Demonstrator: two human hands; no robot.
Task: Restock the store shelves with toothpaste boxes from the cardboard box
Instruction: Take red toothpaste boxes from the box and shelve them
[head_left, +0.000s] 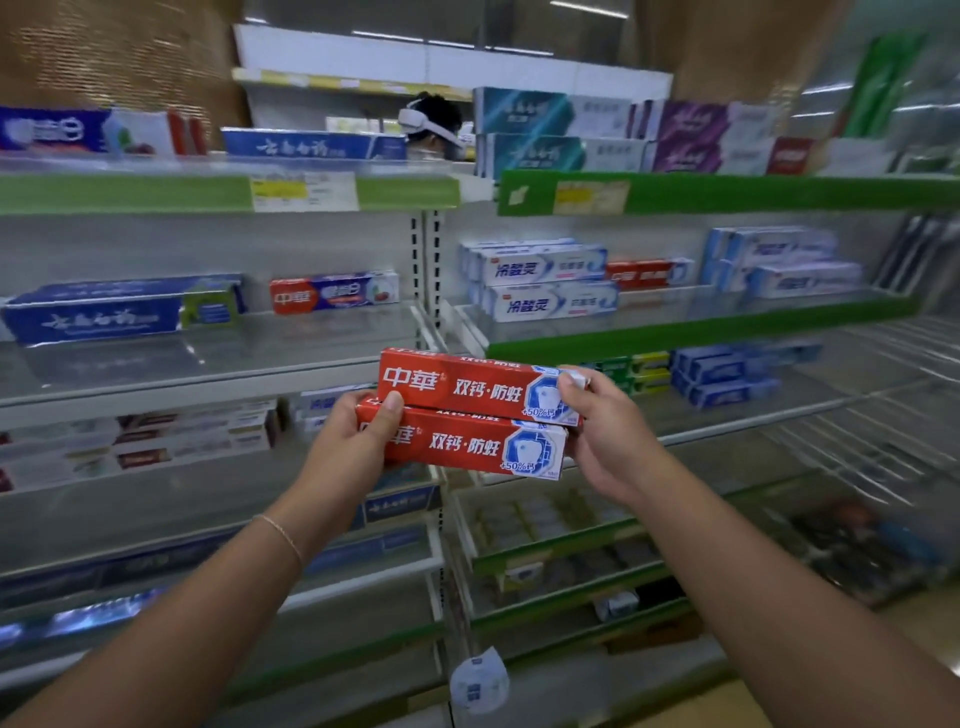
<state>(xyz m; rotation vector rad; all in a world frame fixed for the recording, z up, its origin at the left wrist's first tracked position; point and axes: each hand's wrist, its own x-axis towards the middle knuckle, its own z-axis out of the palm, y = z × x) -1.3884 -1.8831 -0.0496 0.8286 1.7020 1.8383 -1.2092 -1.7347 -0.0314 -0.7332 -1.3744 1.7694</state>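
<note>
Two red toothpaste boxes (478, 415) stacked lengthwise, held at frame centre before shelves (208, 364). Left hand (353, 447) grip wraps their left ends, thumb across lower box front. Right hand (597, 431) grip pinches right ends, fingertips on upper box. Shelves carry more toothpaste boxes, blue box (119, 309) at left, white-blue boxes (545, 280) at centre right.

Before you stand store shelves (218, 364) edged with green price strips (779, 193). A blue toothpaste box (104, 312) and a red-and-blue box (332, 292) lie on the left shelf; white stacked boxes (545, 283) lie on the right shelf (701, 312).
</note>
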